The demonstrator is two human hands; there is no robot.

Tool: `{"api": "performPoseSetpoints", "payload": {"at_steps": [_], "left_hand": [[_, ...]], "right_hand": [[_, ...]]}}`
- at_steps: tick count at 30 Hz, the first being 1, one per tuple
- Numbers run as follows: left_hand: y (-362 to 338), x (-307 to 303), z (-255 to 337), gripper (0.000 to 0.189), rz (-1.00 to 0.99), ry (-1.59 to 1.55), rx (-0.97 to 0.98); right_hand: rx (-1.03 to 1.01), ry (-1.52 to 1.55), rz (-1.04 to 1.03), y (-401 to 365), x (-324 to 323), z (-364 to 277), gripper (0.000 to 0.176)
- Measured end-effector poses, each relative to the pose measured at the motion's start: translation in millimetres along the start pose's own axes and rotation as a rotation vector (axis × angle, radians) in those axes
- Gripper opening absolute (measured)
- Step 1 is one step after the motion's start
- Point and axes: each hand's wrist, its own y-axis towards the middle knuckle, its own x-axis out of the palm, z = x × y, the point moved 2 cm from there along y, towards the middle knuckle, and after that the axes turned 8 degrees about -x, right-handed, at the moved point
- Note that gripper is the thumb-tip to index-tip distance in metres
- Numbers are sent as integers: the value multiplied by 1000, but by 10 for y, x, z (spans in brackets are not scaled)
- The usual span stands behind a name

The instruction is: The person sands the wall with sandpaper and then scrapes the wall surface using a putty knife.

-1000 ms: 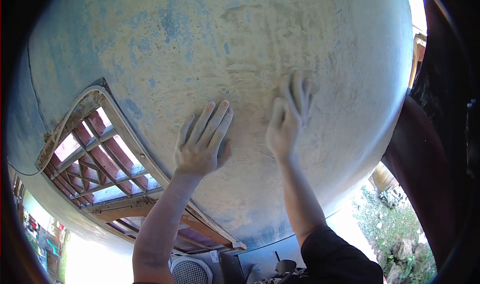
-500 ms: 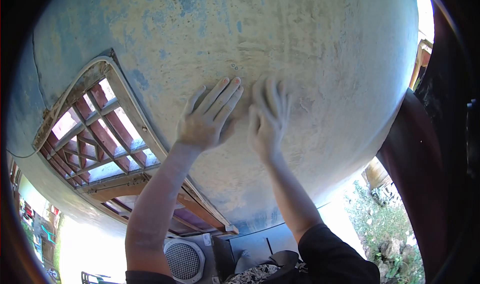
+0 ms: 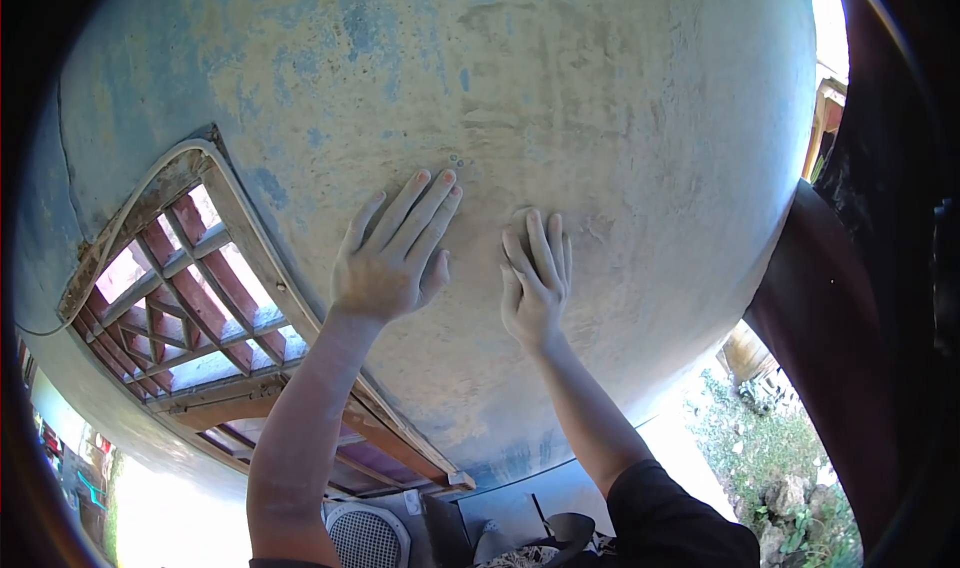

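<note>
Pale dust coats both hands, which rest against a weathered wall [image 3: 580,78] with patches of blue paint. My left hand [image 3: 392,253] lies on the wall with its fingers stretched upward and apart, right of the wooden lattice window [image 3: 185,278], holding nothing. To its right and slightly lower, my right hand [image 3: 538,283] touches the wall, its fingers extended and a little bent, with nothing in it. A gap of bare wall separates the two hands.
A round speaker grille [image 3: 368,538] stands at the bottom, beside a dark panel [image 3: 447,530]. Plants and rocks [image 3: 790,498] show at the lower right. A dark red hanging shape [image 3: 830,338] borders the right side. A cable [image 3: 140,193] runs along the window frame.
My right hand, blurred before, has moved down the wall and is now sharp. My left hand sits slightly lower and farther left in view, as the view has shifted a little.
</note>
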Motion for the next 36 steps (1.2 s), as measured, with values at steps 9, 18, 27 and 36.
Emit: {"api": "performPoseSetpoints", "payload": {"at_steps": [9,18,27,36], "left_hand": [[-27,11,-11,59,32,3,12],[-34,1,-20,59,36,-11,17],[-52,35,-8,57,72,-10,0],[-178,32,42,55,122,-12,-194]], "right_hand": [[58,-8,102,158,91,-70,38],[74,-29,22,463,64,-176,38],[92,-62,-8,107,-29,-161,36],[156,-56,-75,179,-215,-311,38]]}}
